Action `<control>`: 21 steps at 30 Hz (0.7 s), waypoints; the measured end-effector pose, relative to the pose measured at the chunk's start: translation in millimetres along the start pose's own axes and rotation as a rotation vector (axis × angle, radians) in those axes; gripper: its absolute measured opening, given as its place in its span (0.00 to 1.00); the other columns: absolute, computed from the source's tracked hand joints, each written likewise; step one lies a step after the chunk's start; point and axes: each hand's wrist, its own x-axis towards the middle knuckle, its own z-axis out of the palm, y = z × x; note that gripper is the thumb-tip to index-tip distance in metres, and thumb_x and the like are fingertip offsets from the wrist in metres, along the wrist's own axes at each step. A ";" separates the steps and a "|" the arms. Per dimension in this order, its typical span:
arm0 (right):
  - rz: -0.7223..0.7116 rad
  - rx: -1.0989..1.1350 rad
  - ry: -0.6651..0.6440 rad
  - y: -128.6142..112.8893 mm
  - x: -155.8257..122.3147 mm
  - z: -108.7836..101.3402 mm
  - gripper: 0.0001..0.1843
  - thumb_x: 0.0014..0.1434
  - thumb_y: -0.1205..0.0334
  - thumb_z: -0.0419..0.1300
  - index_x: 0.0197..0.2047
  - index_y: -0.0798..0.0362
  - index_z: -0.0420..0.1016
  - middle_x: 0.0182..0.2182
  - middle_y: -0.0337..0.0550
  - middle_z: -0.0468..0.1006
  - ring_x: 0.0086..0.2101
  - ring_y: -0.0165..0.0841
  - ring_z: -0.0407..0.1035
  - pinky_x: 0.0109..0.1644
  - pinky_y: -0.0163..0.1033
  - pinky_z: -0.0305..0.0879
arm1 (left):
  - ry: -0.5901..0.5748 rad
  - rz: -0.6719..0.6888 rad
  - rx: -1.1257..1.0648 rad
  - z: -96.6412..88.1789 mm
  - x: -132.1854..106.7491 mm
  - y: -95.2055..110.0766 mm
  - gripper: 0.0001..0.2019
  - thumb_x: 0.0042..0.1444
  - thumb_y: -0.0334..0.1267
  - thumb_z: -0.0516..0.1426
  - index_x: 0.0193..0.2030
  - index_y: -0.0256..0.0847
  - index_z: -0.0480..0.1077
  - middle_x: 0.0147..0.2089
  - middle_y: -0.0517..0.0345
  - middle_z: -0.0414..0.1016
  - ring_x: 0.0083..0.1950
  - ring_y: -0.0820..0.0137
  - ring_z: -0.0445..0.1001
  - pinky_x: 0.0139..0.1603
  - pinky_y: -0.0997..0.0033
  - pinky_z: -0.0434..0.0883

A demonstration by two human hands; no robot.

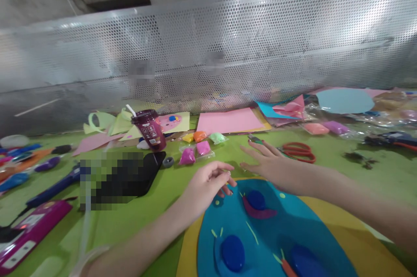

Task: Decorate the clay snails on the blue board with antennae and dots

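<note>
A blue craft sheet (260, 233) with dark blue clay blobs, thin yellow strips and a pink crescent lies on a yellow sheet (355, 242) near me. My left hand (208, 183) hovers at its upper left edge, fingers curled in a pinch on something too small to make out. My right hand (270, 161) reaches leftward above the sheet's top edge, fingers stretched out flat and holding nothing. Red scissors (298, 151) lie just behind the right hand.
Small bags of coloured clay (200, 146) lie on the green table (169, 190), beside a dark red cup (150, 129), a black phone (143, 172) and a pink paper sheet (230, 120). Pens and a pink case (29, 231) sit at left. A perforated metal wall (228, 46) stands behind.
</note>
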 end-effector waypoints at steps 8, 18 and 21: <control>-0.059 -0.043 -0.050 -2.4 -12.7 -1.5 0.44 0.39 0.85 0.50 0.61 0.49 0.60 0.62 0.53 0.53 0.61 0.56 0.36 0.57 0.65 0.51 | 0.010 -0.013 0.022 -0.6 -0.5 1.3 0.09 0.55 0.34 0.51 0.42 0.36 0.66 0.31 0.56 0.74 0.28 0.72 0.71 0.29 0.72 0.67; 0.008 -0.059 -0.022 -5.9 -1.4 15.1 0.45 0.39 0.82 0.53 0.62 0.52 0.57 0.63 0.54 0.51 0.61 0.58 0.37 0.58 0.66 0.49 | 0.005 -0.018 0.021 0.1 -0.2 0.3 0.09 0.55 0.34 0.51 0.42 0.36 0.66 0.31 0.57 0.74 0.28 0.73 0.71 0.30 0.72 0.67; -0.026 -0.045 -0.019 -3.2 -3.8 5.7 0.43 0.40 0.82 0.54 0.61 0.51 0.60 0.63 0.55 0.51 0.61 0.58 0.37 0.57 0.65 0.50 | 0.000 -0.005 0.020 -0.1 0.3 -0.8 0.09 0.56 0.34 0.51 0.42 0.36 0.66 0.31 0.57 0.74 0.28 0.73 0.71 0.30 0.72 0.67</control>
